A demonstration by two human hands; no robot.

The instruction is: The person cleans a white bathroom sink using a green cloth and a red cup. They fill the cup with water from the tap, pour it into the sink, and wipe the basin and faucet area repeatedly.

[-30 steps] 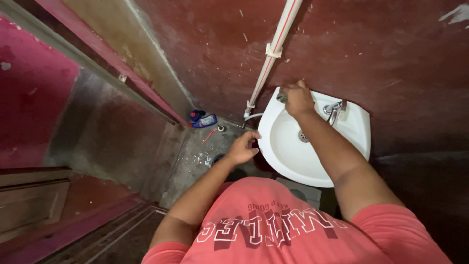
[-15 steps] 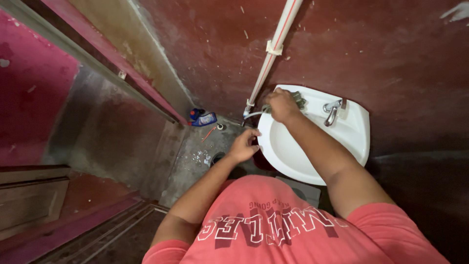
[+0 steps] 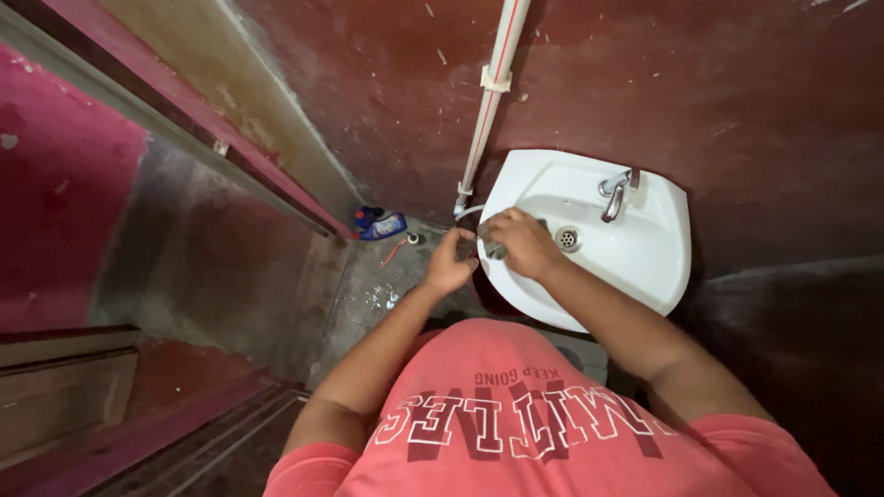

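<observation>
A white wall-mounted sink [image 3: 635, 262] with a metal tap [image 3: 614, 193] and a drain [image 3: 568, 239] hangs on the dark red wall. My right hand [image 3: 518, 241] is at the sink's left rim, closed on a small grey-green scrub pad [image 3: 494, 249] that shows only partly under the fingers. My left hand [image 3: 449, 261] is just beside it, fingers curled and touching the pad's left end. Whether the left hand grips the pad cannot be told.
A white pipe [image 3: 488, 101] runs down the wall to the left of the sink. On the wet floor in the corner lie a blue bottle [image 3: 379, 223] and a thin red object [image 3: 394, 253]. A pink door and frame stand at the left.
My right hand has moved with the pad from the sink's far left rim, near the tap, down to the near left rim. My left hand has risen to meet it.
</observation>
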